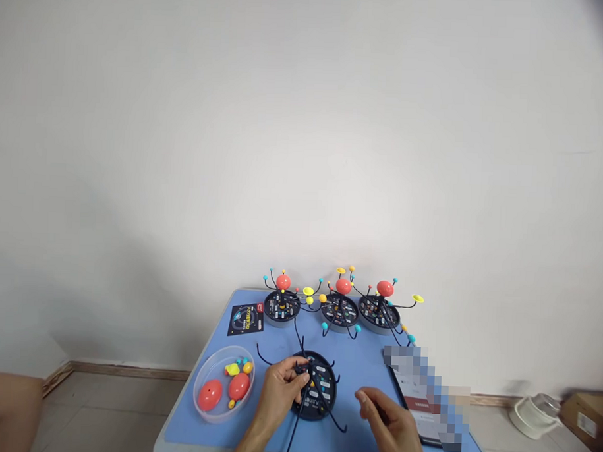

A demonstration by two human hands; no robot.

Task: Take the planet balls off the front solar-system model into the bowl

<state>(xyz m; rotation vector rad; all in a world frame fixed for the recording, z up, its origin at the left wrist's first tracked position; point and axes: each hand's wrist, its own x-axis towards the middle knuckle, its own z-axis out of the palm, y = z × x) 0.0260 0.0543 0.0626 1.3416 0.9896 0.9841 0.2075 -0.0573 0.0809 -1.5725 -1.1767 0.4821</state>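
A round black base (320, 387) with several thin black wire arms sticking out lies on the blue table (366, 360) in front of me. My left hand (282, 385) is closed with its fingertips pinched at the middle of that base, gripping the central post or an arm there. To the right of the base, just above the table, my right hand (381, 410) has its fingers curled and pinched; whether they hold anything is hidden.
Three finished models with orange balls and small coloured balls (282, 298) (342, 303) (380, 304) stand along the table's far edge. A clear bowl (204, 374) of orange and yellow pieces sits at left, a black leaflet (246, 318) behind it, a booklet (421, 405) at right. Floor: white container (532, 413), cardboard box (587, 420).
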